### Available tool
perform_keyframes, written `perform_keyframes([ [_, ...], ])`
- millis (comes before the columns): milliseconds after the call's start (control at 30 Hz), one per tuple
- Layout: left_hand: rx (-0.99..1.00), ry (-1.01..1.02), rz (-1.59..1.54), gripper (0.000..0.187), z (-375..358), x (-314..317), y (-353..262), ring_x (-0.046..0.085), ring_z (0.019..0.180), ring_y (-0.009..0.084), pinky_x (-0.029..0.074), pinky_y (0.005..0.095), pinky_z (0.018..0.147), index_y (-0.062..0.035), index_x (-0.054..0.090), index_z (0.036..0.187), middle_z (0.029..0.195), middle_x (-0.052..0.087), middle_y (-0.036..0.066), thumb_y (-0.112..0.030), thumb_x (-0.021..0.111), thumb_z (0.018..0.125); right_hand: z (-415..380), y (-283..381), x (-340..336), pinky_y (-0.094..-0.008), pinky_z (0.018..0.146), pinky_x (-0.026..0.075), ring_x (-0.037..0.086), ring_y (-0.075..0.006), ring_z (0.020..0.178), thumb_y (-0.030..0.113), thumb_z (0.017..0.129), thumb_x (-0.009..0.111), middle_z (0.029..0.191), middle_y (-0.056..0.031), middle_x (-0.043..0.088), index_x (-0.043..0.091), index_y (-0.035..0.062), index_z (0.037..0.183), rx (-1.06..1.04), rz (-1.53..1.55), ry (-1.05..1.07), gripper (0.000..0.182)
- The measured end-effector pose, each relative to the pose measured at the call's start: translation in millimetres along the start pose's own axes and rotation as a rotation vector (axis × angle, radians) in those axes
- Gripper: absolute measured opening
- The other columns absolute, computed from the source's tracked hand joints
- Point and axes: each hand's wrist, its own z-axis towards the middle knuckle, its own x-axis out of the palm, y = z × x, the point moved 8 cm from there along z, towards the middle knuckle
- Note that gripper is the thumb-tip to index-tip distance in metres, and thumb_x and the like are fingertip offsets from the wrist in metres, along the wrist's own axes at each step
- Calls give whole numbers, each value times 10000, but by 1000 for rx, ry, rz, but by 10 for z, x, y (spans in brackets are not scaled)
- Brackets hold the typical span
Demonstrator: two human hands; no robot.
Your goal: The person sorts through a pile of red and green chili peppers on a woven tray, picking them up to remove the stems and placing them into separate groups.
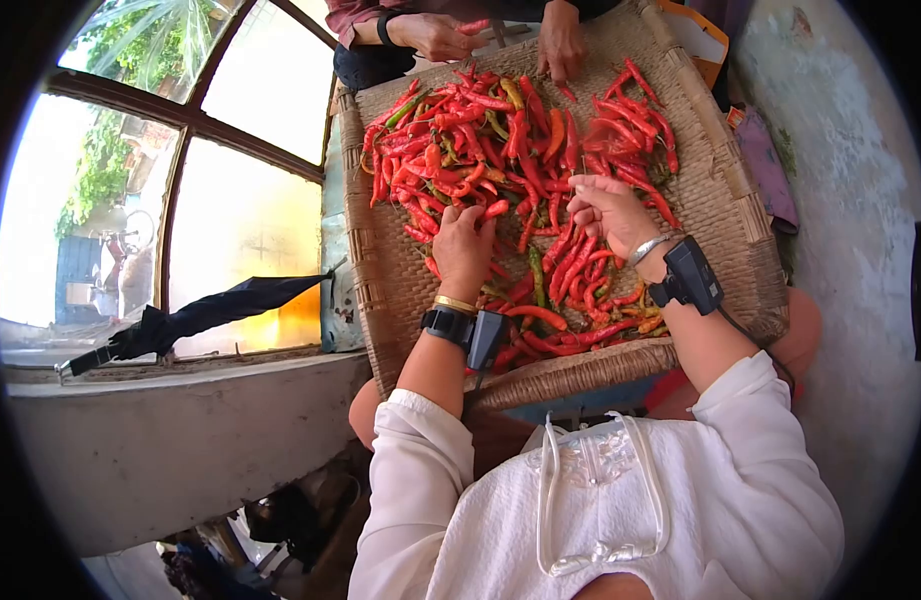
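Red chili peppers (450,140) lie heaped in a large woven basket tray (715,230). My left hand (465,250) is over the left part of the heap, its thumb and fingers closed on a red chili pepper (496,209) whose end sticks out to the right. To its right, my right hand (608,212) hovers over the peppers in a pinch. Something thin seems to be at those fingertips, too fine to make out. Below and between my hands lie more red peppers (572,268) and a green one (536,275).
Across the tray, another person's hand (435,36) holds a red pepper (472,27); that person's other hand (560,42) reaches down over the far edge. A folded black umbrella (215,310) lies by the window (245,225) at left. A wall (830,150) stands at right.
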Motion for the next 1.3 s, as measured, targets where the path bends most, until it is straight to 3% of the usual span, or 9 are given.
perform_keyframes([
  [200, 217, 230, -325, 183, -160, 100, -431, 598, 656, 308, 477, 378, 593, -56, 624, 891, 707, 610, 129, -179, 619, 756, -163, -177, 508, -223, 541, 457, 564, -81, 620, 142, 829, 588, 776, -10, 596, 501, 25, 1146, -175, -611, 219, 349],
  [333, 381, 353, -236, 187, -285, 240, -607, 602, 659, 292, 478, 377, 585, -56, 623, 885, 719, 613, 105, -196, 619, 761, -212, -67, 531, -308, 625, 465, 589, -165, 682, 194, 790, 616, 719, -46, 601, 596, 38, 947, -309, -816, 153, 221],
  [467, 284, -7, -130, 180, -140, -176, -487, 591, 698, 258, 468, 342, 622, -64, 615, 897, 785, 605, 80, -171, 643, 754, -137, 98, 336, -344, 638, 462, 592, -226, 682, 204, 779, 618, 726, -87, 610, 613, 39, 830, -276, -989, 66, 172],
  [567, 181, -175, 78, 375, -48, -302, -157, 472, 1017, 330, 402, 408, 830, -72, 552, 1067, 1112, 505, 134, -204, 666, 735, -72, 239, 77, -237, 508, 446, 563, -92, 611, 182, 826, 599, 706, -25, 586, 593, 27, 937, -190, -710, 32, 191],
  [700, 13, -151, 74, 501, -137, -151, 219, 425, 1073, 357, 375, 428, 876, -73, 506, 1146, 1214, 420, 172, -217, 687, 702, -231, 587, -357, -205, 504, 460, 568, -95, 633, 205, 847, 581, 842, -69, 584, 378, -25, 1267, -329, 75, -321, 520],
  [767, 166, -65, 138, 571, -167, -87, 125, 443, 1003, 383, 395, 441, 846, -82, 467, 1184, 1227, 390, 179, -205, 697, 676, -231, 570, -443, -202, 491, 455, 570, -91, 642, 224, 849, 581, 839, -71, 585, 339, -29, 1294, -308, 70, -394, 566],
  [967, 191, 294, 161, 605, -294, 145, -81, 550, 876, 344, 466, 417, 740, -59, 441, 1191, 896, 599, 157, -207, 689, 660, -375, 537, 231, -217, 465, 434, 575, -83, 595, 220, 818, 570, 748, -24, 602, 589, 22, 1012, -95, -637, 33, 278],
  [1067, 245, 416, 41, 499, -389, 286, -177, 582, 848, 337, 471, 419, 734, -61, 506, 1117, 875, 614, 149, -189, 660, 659, -401, 384, 404, -357, 694, 485, 623, -237, 782, 217, 758, 611, 878, -122, 639, 619, 28, 940, -273, -1132, 143, 263],
  [1300, 505, 592, 67, 254, -744, 366, -474, 606, 771, 301, 481, 390, 686, -90, 637, 917, 787, 634, 127, -170, 614, 677, -506, -281, 267, -402, 823, 452, 573, -300, 948, 184, 708, 634, 975, -133, 618, 581, 108, 1085, -322, -1802, 352, 388],
])
